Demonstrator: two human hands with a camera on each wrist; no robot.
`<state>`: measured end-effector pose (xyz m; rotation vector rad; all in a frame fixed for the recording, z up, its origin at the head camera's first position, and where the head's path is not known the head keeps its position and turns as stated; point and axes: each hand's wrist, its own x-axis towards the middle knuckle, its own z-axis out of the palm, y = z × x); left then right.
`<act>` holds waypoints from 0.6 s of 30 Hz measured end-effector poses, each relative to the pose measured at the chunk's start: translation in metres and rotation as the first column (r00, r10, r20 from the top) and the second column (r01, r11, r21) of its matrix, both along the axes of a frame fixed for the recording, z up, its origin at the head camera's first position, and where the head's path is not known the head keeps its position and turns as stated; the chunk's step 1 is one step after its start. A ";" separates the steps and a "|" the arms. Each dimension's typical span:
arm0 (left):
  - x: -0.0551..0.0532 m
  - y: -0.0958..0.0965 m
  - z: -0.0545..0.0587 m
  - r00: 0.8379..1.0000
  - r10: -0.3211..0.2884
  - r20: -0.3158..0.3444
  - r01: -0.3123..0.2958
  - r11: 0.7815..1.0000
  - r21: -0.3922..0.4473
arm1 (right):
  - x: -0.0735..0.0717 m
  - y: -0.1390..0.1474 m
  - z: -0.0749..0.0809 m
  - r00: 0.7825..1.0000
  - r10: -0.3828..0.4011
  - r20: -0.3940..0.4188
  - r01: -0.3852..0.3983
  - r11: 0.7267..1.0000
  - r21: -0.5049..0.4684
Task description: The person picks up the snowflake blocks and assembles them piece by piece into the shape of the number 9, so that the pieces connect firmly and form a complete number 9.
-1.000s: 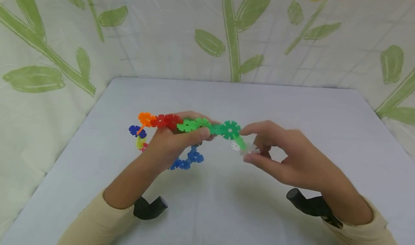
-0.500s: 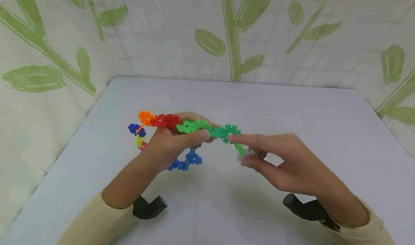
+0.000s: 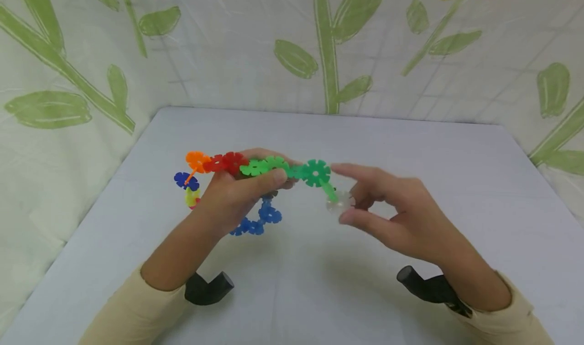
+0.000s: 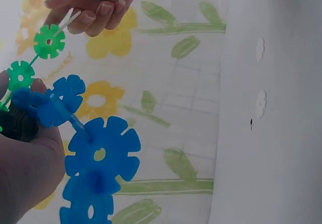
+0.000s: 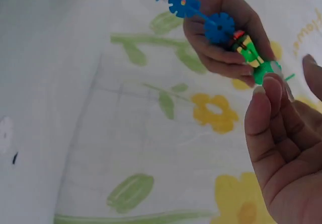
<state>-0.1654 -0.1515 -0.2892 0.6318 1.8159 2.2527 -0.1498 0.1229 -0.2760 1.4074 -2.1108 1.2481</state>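
A chain of interlocking plastic snowflake discs is held up above the table. My left hand (image 3: 242, 187) grips it around the light green discs (image 3: 269, 165), thumb on top. Red discs (image 3: 228, 162), an orange disc (image 3: 197, 162) and a dark blue disc (image 3: 186, 180) run off to the left. Blue discs (image 4: 103, 148) hang below the palm. At the right end, a green disc (image 3: 316, 173) carries a tilted light green disc (image 3: 329, 191) joined to a clear disc (image 3: 338, 203). My right hand (image 3: 392, 208) pinches the clear disc, index finger extended near the green disc.
The table (image 3: 410, 147) has a pale cover. Pale discs (image 4: 260, 104) lie on it in the left wrist view. Behind stands a white curtain (image 3: 228, 56) with painted plants. Black wrist mounts (image 3: 209, 288) stick out below both forearms.
The right index finger pressed onto the green disc half a second ago and has since lifted off. Both hands and the chain have shifted slightly left and up.
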 end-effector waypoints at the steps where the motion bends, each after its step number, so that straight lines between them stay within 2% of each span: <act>1: -0.001 -0.001 -0.001 1.000 -0.002 0.006 0.002 0.999 0.032 | -0.005 0.002 -0.002 1.000 0.005 0.012 -0.005 0.999 -0.033; 3: -0.004 -0.002 -0.002 1.000 -0.013 0.005 0.012 0.996 0.088 | -0.016 0.008 -0.007 0.998 -0.003 0.057 0.007 0.997 -0.073; 4: -0.005 -0.003 -0.003 1.000 -0.020 0.001 0.020 0.994 0.111 | -0.022 0.010 -0.010 0.995 -0.031 0.090 0.037 0.997 -0.061; 5: -0.006 -0.003 -0.003 1.000 -0.028 0.003 0.027 0.991 0.131 | -0.029 0.012 -0.015 0.990 -0.066 0.122 0.070 0.997 -0.028; 6: -0.007 -0.003 -0.004 0.999 -0.034 0.007 0.033 0.989 0.145 | -0.035 0.014 -0.021 0.982 -0.119 0.149 0.114 0.993 0.043; 7: -0.007 -0.003 -0.005 0.999 -0.043 0.001 0.042 0.987 0.153 | -0.042 0.016 -0.027 0.969 -0.179 0.169 0.155 0.977 0.149; 8: -0.008 -0.003 -0.005 0.999 -0.052 -0.002 0.052 0.986 0.160 | -0.047 0.017 -0.034 0.955 -0.234 0.180 0.181 0.946 0.268; 10: -0.008 -0.003 -0.007 0.998 -0.064 -0.005 0.064 0.984 0.165 | -0.057 0.016 -0.050 0.925 -0.321 0.204 0.189 0.854 0.484; 12: -0.008 -0.003 -0.007 0.998 -0.070 -0.005 0.070 0.983 0.169 | -0.064 0.013 -0.065 0.893 -0.373 0.251 0.145 0.767 0.626; 13: -0.007 -0.003 -0.007 0.997 -0.071 -0.008 0.072 0.983 0.167 | -0.067 0.011 -0.072 0.872 -0.403 0.279 0.123 0.731 0.671; 14: -0.007 -0.002 -0.007 0.997 -0.074 -0.006 0.074 0.983 0.168 | -0.068 0.010 -0.078 0.857 -0.423 0.294 0.110 0.708 0.698; 16: -0.007 -0.002 -0.007 0.997 -0.079 0.000 0.078 0.982 0.172 | -0.070 0.008 -0.087 0.839 -0.447 0.309 0.101 0.687 0.719; 18: -0.007 -0.001 -0.007 0.996 -0.089 0.001 0.087 0.981 0.171 | -0.070 0.008 -0.092 0.841 -0.448 0.302 0.104 0.683 0.723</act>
